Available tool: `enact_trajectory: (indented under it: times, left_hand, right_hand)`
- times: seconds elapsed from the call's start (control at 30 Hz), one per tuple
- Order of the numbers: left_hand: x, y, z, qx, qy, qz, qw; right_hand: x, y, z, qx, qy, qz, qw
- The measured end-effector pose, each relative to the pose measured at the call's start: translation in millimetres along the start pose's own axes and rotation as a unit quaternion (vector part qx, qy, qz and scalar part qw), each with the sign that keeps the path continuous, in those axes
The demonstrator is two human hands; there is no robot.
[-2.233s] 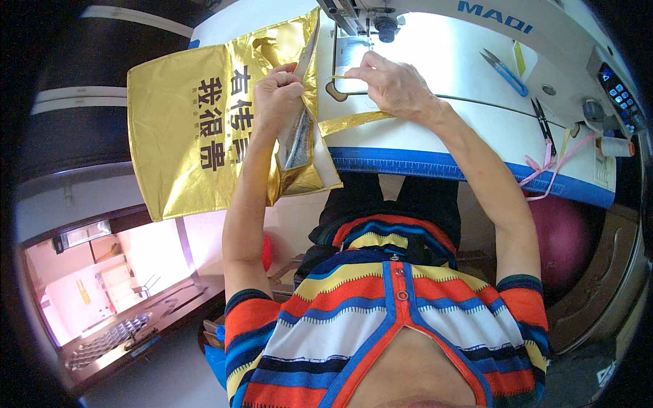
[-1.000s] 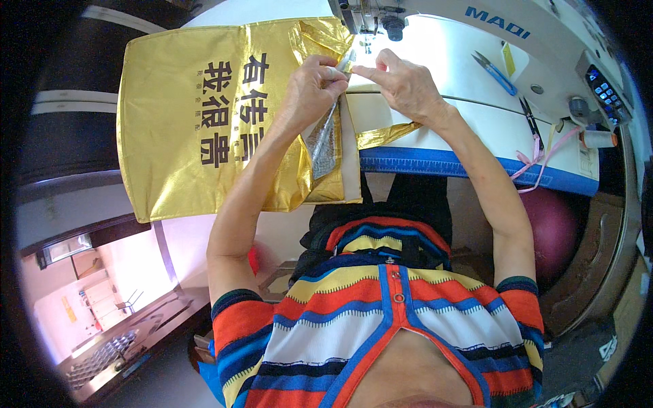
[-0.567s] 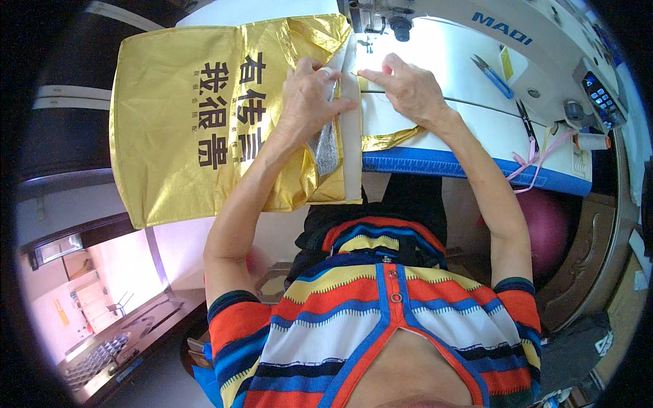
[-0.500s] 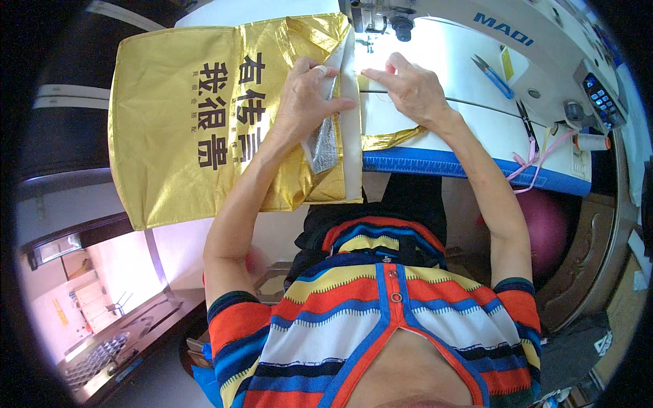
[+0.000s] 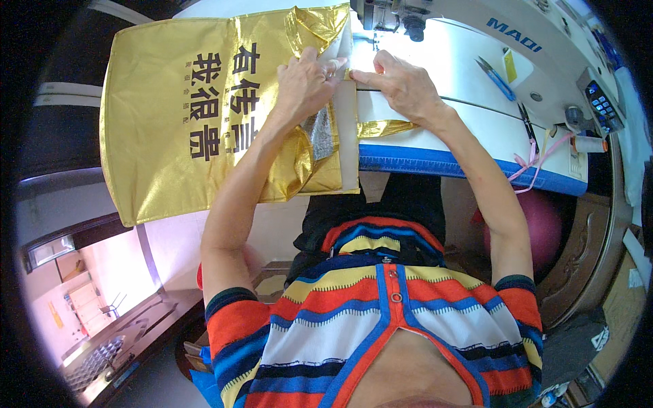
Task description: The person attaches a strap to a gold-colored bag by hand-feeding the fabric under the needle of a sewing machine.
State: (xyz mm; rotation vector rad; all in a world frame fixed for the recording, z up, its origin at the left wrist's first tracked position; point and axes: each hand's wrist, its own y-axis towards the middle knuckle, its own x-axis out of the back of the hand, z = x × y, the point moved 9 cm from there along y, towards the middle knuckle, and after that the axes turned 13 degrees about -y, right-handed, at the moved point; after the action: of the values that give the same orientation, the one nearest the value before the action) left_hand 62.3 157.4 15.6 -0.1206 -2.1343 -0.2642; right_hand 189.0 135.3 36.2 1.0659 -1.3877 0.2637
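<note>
A shiny gold bag [image 5: 160, 122] with dark printed lettering lies flat at the left, its open edge toward the sewing machine [image 5: 469, 20]. My left hand [image 5: 306, 85] is closed on the bag near that edge, thumb and fingers pinched together. Silvery lining [image 5: 321, 132] shows below it, beside a white border strip [image 5: 348, 136]. From the right, my right hand [image 5: 406, 88] meets the same edge with its fingertips, the other fingers curled in. A gold strap [image 5: 384, 128] runs from the edge toward my right wrist.
Blue-handled snips [image 5: 500, 81], black scissors [image 5: 527, 126], pink ribbon [image 5: 534, 163] and a thread cone [image 5: 589, 144] lie on the right of the white table. A blue ruler strip [image 5: 435, 161] follows its front edge. The machine's control panel [image 5: 601, 105] glows at the far right.
The bag has shifted slightly left and away from me. My left hand's spread thumb has drawn in to the fingers, and my right fingertips have come left onto the bag's edge.
</note>
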Motion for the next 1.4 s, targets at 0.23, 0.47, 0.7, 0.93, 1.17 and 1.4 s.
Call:
enact_trajectory:
  times: [0.23, 0.47, 0.7, 0.93, 1.17, 1.4]
  left_hand:
    - [2, -1, 3, 0.002, -0.042, -0.03, 0.999]
    - [7, 2, 3, 0.027, -0.048, -0.064, 0.996]
    - [13, -2, -2, 0.024, -0.123, -0.07, 0.99]
    - [15, -5, 0, 0.064, -0.172, -0.064, 0.981]
    - [13, -5, -6, 0.031, -0.143, -0.063, 0.987]
    - [10, -3, -7, 0.029, -0.11, -0.044, 0.992]
  right_hand:
    - [-5, 0, -7, -0.015, -0.024, 0.038, 0.999]
    - [4, 6, -6, 0.0, -0.034, -0.007, 0.999]
    - [8, 11, -9, 0.024, -0.033, -0.027, 0.999]
    - [3, 8, -10, 0.024, -0.032, -0.016, 0.999]
    - [0, 9, -10, 0.038, -0.026, -0.024, 0.999]
    - [0, 9, -10, 0.033, -0.026, 0.001, 0.999]
